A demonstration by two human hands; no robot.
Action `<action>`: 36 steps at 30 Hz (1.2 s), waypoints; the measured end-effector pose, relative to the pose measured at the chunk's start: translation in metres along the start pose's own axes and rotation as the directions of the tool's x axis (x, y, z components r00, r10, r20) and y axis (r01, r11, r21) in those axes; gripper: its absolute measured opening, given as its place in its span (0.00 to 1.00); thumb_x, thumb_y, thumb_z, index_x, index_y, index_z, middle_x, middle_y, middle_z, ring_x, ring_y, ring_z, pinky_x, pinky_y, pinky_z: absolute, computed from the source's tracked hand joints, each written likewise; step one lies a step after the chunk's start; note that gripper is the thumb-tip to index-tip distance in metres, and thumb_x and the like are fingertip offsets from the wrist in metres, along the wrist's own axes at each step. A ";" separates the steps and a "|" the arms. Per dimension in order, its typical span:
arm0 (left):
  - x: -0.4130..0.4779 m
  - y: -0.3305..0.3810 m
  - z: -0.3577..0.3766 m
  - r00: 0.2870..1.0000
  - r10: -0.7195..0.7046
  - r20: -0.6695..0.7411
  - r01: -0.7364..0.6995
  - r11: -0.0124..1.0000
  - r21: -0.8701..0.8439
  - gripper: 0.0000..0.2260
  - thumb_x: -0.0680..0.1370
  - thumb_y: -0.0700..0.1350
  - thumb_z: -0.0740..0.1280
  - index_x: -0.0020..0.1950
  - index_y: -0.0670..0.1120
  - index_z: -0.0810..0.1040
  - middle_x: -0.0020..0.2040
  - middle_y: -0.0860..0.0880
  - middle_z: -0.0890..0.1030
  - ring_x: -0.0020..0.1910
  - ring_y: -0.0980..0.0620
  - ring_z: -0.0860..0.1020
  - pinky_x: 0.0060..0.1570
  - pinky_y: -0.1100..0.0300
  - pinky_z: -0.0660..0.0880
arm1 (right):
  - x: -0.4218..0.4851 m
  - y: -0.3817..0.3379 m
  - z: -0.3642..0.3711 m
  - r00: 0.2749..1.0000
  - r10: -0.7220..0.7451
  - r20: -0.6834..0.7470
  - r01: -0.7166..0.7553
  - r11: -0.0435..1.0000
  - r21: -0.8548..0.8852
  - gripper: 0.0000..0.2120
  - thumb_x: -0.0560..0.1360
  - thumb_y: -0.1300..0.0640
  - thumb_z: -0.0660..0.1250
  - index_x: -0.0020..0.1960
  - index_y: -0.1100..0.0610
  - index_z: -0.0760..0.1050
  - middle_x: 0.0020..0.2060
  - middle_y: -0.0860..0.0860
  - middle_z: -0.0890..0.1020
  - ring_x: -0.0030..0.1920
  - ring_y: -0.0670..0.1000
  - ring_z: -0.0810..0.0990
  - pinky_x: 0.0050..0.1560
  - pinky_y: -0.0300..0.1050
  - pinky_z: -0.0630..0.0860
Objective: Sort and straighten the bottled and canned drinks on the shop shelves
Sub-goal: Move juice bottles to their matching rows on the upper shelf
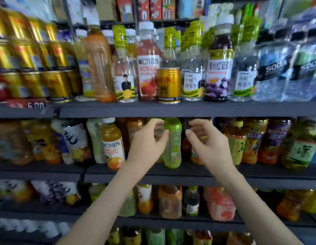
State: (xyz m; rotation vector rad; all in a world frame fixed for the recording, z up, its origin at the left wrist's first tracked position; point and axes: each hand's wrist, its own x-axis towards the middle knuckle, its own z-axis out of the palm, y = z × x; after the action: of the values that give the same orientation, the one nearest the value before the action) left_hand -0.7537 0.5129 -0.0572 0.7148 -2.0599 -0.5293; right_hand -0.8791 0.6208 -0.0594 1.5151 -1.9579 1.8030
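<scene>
Grey shelving (189, 110) fills the frame in four tiers, with the drinks mixed by kind. Step in hand, by my reading: squaring up the green bottle (173, 144) at frame centre, at the front of the second tier. Left hand (148, 144) and right hand (206, 144) flank it, fingers loosely curled, grasping nothing. The left fingertips sit at the bottle's edge; contact uncertain. To do it well: take the bottle at the waist, turn the label outward and seat it upright, flush with the shelf lip. Keep the free hand against the crowded, leaning neighbours, since a sideways nudge could tip one. Containers on the top tier: wrapped soda water pack (277, 68) at upper right, clear liquid. Stacked gold cans (30, 59) at upper left, sealed, contents unseen. Purple juice bottle (218, 68) right of centre, dark and full to the neck. Red juice bottle (148, 68) left of centre, pinkish-red fill. The green bottle below looks full of pale green liquid. A lone gold can (168, 85) stands between the two juices, probably misplaced among the bottles.
</scene>
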 end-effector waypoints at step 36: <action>0.019 -0.076 -0.189 0.981 -0.194 -0.011 0.122 0.662 -0.740 0.29 0.66 0.48 0.77 0.64 0.59 0.71 0.59 0.52 0.77 0.56 0.52 0.79 0.53 0.50 0.79 | 0.039 -0.126 0.164 0.923 -0.334 0.191 0.303 0.937 0.175 0.37 0.63 0.44 0.76 0.67 0.35 0.62 0.57 0.34 0.72 0.57 0.36 0.73 0.53 0.28 0.69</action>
State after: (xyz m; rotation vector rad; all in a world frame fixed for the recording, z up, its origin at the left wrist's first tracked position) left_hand -0.5816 0.4246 0.0090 0.4014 -1.4885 -1.3158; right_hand -0.7261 0.4907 0.0055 2.0190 -1.5623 1.7279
